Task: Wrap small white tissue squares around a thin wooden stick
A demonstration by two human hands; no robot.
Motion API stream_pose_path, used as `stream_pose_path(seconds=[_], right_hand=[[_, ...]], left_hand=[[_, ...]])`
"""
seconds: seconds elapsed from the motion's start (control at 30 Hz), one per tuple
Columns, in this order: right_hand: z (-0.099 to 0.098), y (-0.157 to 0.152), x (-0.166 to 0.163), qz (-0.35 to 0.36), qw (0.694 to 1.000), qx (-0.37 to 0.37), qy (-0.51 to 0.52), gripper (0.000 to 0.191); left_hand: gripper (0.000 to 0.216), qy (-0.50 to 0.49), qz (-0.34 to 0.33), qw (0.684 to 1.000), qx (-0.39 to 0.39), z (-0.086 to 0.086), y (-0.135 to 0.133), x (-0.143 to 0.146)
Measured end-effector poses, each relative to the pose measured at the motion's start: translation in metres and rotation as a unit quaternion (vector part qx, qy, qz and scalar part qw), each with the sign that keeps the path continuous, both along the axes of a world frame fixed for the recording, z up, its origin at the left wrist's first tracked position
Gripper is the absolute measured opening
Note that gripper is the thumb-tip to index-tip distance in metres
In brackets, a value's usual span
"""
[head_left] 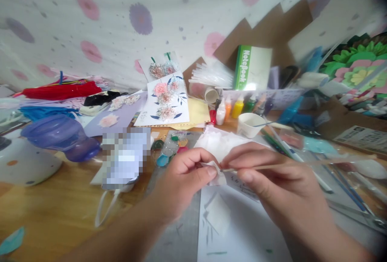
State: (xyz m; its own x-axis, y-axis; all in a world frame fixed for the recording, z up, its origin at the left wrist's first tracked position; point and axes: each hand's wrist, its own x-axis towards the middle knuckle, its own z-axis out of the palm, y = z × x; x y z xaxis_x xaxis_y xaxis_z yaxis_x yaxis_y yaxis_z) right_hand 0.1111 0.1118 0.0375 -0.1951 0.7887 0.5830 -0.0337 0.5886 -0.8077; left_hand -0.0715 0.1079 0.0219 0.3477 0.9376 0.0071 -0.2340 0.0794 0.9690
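Between the thumb and fingers of my left hand is a small white piece of paper, pinched near the middle of the view. My right hand grips a thin wooden stick; its tip meets the paper, and its long end points right. Whether the stick is a brush I cannot tell. Below both hands lies a white sheet with dark and green marks and a pale cut piece on it. Crumpled white tissue sits just behind my fingers.
Small paint bottles and a white cup stand behind the hands. A paint palette and a blurred-out device are to the left, beside a purple bowl. Brushes lie right, near a cardboard box.
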Motion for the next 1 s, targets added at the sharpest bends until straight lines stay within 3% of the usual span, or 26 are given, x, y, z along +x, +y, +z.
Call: stream_pose_path(seconds=[0.27, 0.9, 1.0], right_hand=[[0.0038, -0.0017, 0.0015, -0.032, 0.998, 0.036, -0.038, 0.009], [0.0044, -0.0015, 0.0025, -0.005, 0.999, 0.036, -0.029, 0.010], [0.0046, -0.0017, 0.0031, -0.015, 0.999, 0.040, -0.032, 0.010]], left_hand=[[0.013, 0.014, 0.011, 1.000, -0.019, -0.0012, 0.0009, -0.0002], [0.018, -0.020, -0.010, 0.999, -0.029, 0.0025, 0.0010, 0.0008], [0.016, 0.016, -0.003, 1.000, -0.009, 0.0018, 0.0006, 0.0001]])
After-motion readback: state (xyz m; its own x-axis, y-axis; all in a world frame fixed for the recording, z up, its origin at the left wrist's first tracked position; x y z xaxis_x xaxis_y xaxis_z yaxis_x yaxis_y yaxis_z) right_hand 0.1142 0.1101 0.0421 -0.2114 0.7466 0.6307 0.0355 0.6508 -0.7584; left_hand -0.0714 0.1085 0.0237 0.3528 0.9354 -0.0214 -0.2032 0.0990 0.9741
